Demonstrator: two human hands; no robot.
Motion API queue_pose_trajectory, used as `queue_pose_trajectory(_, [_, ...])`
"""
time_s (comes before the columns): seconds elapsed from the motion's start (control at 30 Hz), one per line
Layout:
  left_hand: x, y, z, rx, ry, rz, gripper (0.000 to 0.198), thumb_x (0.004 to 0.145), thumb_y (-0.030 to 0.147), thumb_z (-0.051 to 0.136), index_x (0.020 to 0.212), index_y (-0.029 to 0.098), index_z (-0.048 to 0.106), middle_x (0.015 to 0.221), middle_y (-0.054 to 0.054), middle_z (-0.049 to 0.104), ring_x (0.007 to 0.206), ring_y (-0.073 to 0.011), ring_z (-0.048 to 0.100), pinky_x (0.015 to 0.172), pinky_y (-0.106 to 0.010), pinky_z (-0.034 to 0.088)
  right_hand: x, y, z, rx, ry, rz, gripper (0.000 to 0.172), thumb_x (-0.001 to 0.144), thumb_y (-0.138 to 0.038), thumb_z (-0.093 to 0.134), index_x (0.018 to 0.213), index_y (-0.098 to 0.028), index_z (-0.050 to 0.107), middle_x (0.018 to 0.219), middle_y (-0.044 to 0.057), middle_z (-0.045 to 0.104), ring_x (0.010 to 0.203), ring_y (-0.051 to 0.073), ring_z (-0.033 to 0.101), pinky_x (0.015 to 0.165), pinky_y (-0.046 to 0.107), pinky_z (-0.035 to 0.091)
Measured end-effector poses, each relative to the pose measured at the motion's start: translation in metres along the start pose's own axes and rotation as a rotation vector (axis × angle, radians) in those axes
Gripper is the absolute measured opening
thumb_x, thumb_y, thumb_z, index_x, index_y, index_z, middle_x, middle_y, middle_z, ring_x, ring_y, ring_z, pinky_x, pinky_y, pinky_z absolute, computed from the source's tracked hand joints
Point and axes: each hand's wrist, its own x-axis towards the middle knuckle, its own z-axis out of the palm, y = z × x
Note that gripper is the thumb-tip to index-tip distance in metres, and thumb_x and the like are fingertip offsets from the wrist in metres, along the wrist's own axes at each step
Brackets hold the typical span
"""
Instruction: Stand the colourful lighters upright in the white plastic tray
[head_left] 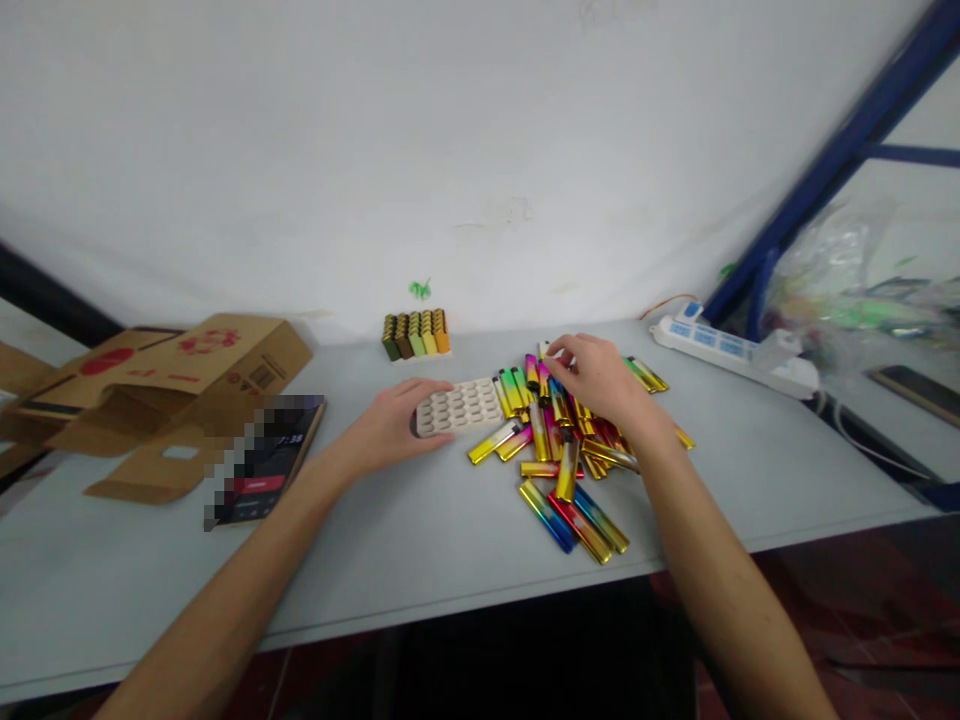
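My left hand (405, 425) grips the left end of a white tray (459, 407) with rows of oval slots, thumb at the near side and fingers at the far side. The slots that show hold nothing. Beside the tray's right end lies a loose pile of shiny lighters (538, 432) in gold, pink, green, blue and red. Over the back of this pile, my right hand (592, 372) is closed, its thumb and fingertips pinching the top of a pink lighter (544, 372). The palm side of that hand is hidden.
A filled block of lighters (416, 335) stands by the wall. To the left are an opened cardboard box (225, 365) and a tablet-like device (277, 465) with a lit screen. A white power strip (735, 355), a phone (919, 392) and clear plastic bags (832, 270) are at the right.
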Motion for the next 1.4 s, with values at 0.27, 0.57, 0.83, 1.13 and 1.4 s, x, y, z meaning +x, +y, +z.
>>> queue_pose_trajectory(0.27, [0.001,-0.006,-0.001,-0.066,-0.038,-0.036,0.063,0.085,0.056,0.073,0.138,0.023,0.061,0.139,-0.010,0.070,0.124,-0.0315,0.067,0.108,-0.044,0.053,-0.005,-0.027,-0.001,0.173,-0.064,-0.268,0.031,0.102,-0.038,0.063,0.126,-0.019,0.068,0.121,0.012,0.071,0.110,0.028,0.067,0.101,0.043,0.052])
queue_pose_trajectory(0.57, [0.001,-0.005,-0.004,-0.097,-0.033,-0.064,0.066,0.081,0.060,0.076,0.135,0.024,0.064,0.137,-0.009,0.071,0.125,-0.0323,0.066,0.109,-0.045,0.053,-0.011,-0.044,0.042,0.121,-0.202,-0.443,0.068,0.091,-0.047,0.078,0.146,-0.012,0.056,0.144,0.023,0.061,0.134,0.037,0.056,0.114,0.054,0.046])
queue_pose_trajectory(0.83, [0.000,-0.011,-0.003,-0.075,-0.021,-0.031,0.065,0.082,0.058,0.077,0.135,0.023,0.064,0.138,-0.010,0.070,0.125,-0.0316,0.066,0.109,-0.047,0.055,-0.009,-0.043,0.048,0.117,-0.222,-0.408,0.064,0.095,-0.038,0.074,0.151,-0.017,0.050,0.139,0.019,0.063,0.129,0.034,0.058,0.111,0.052,0.048])
queue_pose_trajectory(1.13, [0.000,-0.011,-0.006,-0.068,-0.020,-0.037,0.064,0.083,0.061,0.074,0.135,0.024,0.064,0.139,-0.011,0.069,0.127,-0.0331,0.064,0.108,-0.049,0.056,-0.007,-0.047,0.047,0.092,-0.251,-0.359,0.067,0.093,-0.040,0.077,0.150,-0.017,0.050,0.128,0.018,0.065,0.121,0.035,0.058,0.104,0.050,0.050])
queue_pose_trajectory(1.4, [0.000,-0.014,-0.007,-0.021,-0.032,-0.040,0.065,0.082,0.058,0.076,0.136,0.023,0.062,0.139,-0.011,0.069,0.124,-0.0329,0.065,0.110,-0.047,0.053,-0.005,-0.051,0.049,0.075,-0.215,-0.365,0.070,0.090,-0.041,0.080,0.148,-0.015,0.051,0.129,0.019,0.067,0.120,0.035,0.059,0.104,0.048,0.047])
